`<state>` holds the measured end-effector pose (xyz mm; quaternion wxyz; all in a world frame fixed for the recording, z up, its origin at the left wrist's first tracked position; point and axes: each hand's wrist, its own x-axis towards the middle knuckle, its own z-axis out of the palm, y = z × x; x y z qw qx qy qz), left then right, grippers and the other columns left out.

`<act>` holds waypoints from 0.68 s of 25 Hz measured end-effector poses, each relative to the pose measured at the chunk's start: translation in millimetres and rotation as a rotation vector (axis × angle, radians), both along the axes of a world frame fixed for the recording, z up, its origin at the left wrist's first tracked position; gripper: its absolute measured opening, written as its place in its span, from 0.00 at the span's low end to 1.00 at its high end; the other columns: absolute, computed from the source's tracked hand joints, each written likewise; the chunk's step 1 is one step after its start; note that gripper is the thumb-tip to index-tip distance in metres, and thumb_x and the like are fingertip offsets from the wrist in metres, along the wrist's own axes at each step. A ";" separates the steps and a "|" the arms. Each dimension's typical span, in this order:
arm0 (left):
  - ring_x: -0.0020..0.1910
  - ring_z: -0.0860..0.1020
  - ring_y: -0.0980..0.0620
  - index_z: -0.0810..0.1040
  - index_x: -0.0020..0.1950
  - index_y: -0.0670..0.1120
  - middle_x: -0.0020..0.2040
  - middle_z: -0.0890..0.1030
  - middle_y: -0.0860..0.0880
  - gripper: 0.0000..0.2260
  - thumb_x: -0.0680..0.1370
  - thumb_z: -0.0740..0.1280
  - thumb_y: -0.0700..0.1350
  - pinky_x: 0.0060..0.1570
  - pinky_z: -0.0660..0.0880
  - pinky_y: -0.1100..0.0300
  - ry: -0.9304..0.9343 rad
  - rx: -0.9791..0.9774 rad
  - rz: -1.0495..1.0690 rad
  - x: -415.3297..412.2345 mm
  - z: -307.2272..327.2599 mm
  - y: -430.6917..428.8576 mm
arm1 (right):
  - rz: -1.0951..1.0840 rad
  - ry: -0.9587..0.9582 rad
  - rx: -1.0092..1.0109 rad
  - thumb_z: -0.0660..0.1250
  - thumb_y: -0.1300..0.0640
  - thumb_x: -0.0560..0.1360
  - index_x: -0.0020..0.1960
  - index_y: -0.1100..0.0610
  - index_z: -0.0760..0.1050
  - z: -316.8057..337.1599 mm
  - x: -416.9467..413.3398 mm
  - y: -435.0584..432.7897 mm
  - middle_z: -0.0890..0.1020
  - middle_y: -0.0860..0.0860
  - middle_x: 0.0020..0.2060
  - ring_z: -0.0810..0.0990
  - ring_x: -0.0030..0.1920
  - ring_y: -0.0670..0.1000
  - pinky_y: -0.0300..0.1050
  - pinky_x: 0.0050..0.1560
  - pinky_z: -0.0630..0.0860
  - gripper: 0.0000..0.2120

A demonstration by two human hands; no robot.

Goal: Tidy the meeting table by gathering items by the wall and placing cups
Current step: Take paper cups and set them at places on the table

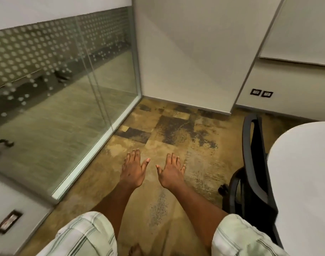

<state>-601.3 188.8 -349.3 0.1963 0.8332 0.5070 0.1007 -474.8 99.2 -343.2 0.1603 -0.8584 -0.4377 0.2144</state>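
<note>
White surface (305, 163), the meeting table, shows only as a rounded end at the right edge of the view. No cups or other items can be seen on the part in frame. Both hands hang over the carpet (158, 130), palms down, fingers straight and slightly spread. They are apart from each other and hold nothing.

The surface lies to the right of the hands and well apart from them. The right hand (171, 170) is the nearer, and the left hand (133, 169) is nearer the glass (65, 108). A dark chair (254, 163) stands between the right hand and the surface, its back just beside the rounded edge.

The long axis cannot be read for sure. Judging by the curve, the surface runs on out of frame to the right, its end pointing toward the wall (185, 61). The fingers point at the wall corner, not the table, so the next move likely calls for a turn to the right.
</note>
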 end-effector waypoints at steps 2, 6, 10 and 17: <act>0.77 0.51 0.45 0.51 0.77 0.46 0.78 0.54 0.46 0.32 0.79 0.47 0.63 0.75 0.51 0.49 0.029 0.027 -0.101 35.3 3.3 73.0 | -0.097 0.005 -0.013 0.48 0.39 0.80 0.78 0.55 0.42 5.7 24.1 57.4 0.43 0.53 0.78 0.41 0.78 0.56 0.62 0.75 0.41 0.34; 0.77 0.51 0.45 0.52 0.77 0.44 0.78 0.56 0.45 0.31 0.79 0.49 0.61 0.75 0.52 0.50 0.001 0.035 -0.241 102.2 8.8 148.9 | -0.247 -0.002 0.007 0.47 0.38 0.80 0.78 0.56 0.42 12.4 75.4 126.4 0.42 0.53 0.78 0.40 0.78 0.55 0.61 0.74 0.40 0.35; 0.77 0.50 0.46 0.51 0.77 0.45 0.78 0.55 0.46 0.32 0.79 0.49 0.62 0.75 0.50 0.51 -0.031 -0.005 -0.392 191.7 4.9 206.3 | -0.378 0.006 -0.026 0.47 0.38 0.80 0.78 0.55 0.43 2.1 156.7 174.0 0.42 0.53 0.78 0.40 0.78 0.56 0.62 0.74 0.40 0.34; 0.78 0.49 0.46 0.50 0.77 0.47 0.78 0.51 0.45 0.32 0.78 0.47 0.64 0.76 0.49 0.48 0.016 -0.009 -0.519 365.0 0.0 299.6 | -0.565 0.031 -0.014 0.50 0.39 0.80 0.78 0.57 0.45 -2.4 336.6 258.6 0.46 0.55 0.78 0.44 0.78 0.58 0.65 0.74 0.44 0.34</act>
